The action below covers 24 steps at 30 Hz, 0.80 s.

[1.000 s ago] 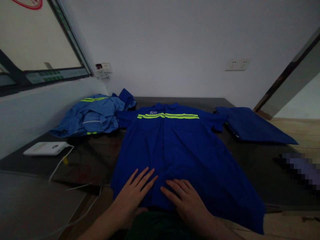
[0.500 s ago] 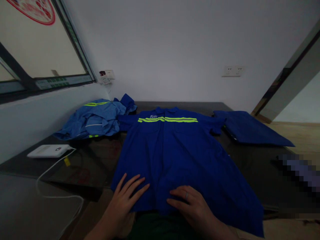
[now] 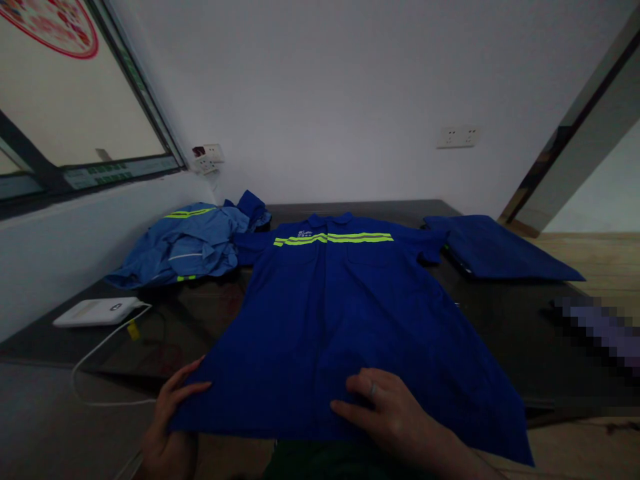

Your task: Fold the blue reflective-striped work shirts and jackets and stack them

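Observation:
A dark blue short-sleeved work shirt (image 3: 290, 313) lies spread out front up, with its collar away from me and yellow-green reflective stripes across the chest. At its lower left corner, my left hand (image 3: 173, 403) is closed on the edge of the cloth and draws it out sideways. My right hand (image 3: 387, 403), with a ring on one finger, lies on the lower front near the button placket. Its fingers are curled and press or grip the fabric; their undersides are hidden. The right part of the hem hangs over the table's near edge.
A crumpled light blue garment (image 3: 195, 237) with reflective stripes lies at the back left. Nearer stands a white device (image 3: 97, 311) with a white cable (image 3: 103, 337). Folded dark blue cloth (image 3: 505, 250) lies on the right of the dark table (image 3: 200, 307), beyond a blurred-out object (image 3: 600, 330).
My left hand has moved left from the shirt's lower front to its corner and pulled the hem flatter and wider. The right hand stays nearly in place, its fingers more curled.

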Available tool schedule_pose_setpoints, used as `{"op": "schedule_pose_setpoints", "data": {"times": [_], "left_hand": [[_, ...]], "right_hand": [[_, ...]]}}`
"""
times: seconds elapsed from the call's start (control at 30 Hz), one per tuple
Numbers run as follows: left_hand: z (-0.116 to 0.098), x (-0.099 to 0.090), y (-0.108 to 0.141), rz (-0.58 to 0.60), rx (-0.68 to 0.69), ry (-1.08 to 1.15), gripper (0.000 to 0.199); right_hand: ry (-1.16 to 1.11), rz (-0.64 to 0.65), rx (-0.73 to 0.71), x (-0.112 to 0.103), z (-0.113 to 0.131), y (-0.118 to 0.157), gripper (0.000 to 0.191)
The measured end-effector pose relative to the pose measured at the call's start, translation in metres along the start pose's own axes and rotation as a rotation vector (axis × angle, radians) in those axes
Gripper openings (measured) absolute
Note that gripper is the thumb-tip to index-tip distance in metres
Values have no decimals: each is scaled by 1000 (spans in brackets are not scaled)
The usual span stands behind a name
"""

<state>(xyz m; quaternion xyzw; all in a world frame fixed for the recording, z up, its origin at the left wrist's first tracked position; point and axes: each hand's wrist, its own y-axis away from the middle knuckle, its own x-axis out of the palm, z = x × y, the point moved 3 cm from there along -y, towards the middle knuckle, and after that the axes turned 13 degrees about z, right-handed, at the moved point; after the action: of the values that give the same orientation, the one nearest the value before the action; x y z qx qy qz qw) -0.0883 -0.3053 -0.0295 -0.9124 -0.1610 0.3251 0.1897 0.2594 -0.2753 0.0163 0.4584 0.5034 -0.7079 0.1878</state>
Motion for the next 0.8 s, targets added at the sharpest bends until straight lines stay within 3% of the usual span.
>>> {"op": "schedule_pose_setpoints", "data": {"times": [0.07, 0.13, 0.2, 0.27, 0.33, 0.4, 0.47, 0.53, 0.67, 0.73, 0.8], "left_hand": [[22, 0, 12, 94, 38, -69, 20], [33, -4, 17, 282, 180, -130, 22], [28, -9, 16, 505, 303, -171, 29], [9, -14, 5, 653, 317, -188, 38], [-16, -17, -19, 649, 278, -155, 42], [-37, -14, -56, 519, 236, -118, 43], [-45, -1, -100, 365, 116, -201, 41], [-42, 24, -142, 314, -44, -425, 40], [-16, 82, -191, 515, -300, -882, 42], [-3, 98, -199, 564, -336, -979, 38], [8, 102, -204, 590, -319, -1000, 34]], "right_hand": [[-32, 178, -26, 12, 1, 2, 22], [-64, 327, -14, 18, -1, 3, 21], [-101, 419, 27, 19, -4, 4, 23], [-141, 477, 61, 17, -5, 3, 25], [-164, 512, 86, 17, -5, 2, 26], [-153, 524, 101, 21, -4, 1, 22], [-111, 506, 101, 28, -4, 2, 20], [-58, 465, 95, 35, -3, 2, 22], [18, 364, 64, 45, 1, 3, 29], [32, 344, 46, 47, 2, 3, 26], [32, 346, 27, 49, 3, 3, 24]]}}
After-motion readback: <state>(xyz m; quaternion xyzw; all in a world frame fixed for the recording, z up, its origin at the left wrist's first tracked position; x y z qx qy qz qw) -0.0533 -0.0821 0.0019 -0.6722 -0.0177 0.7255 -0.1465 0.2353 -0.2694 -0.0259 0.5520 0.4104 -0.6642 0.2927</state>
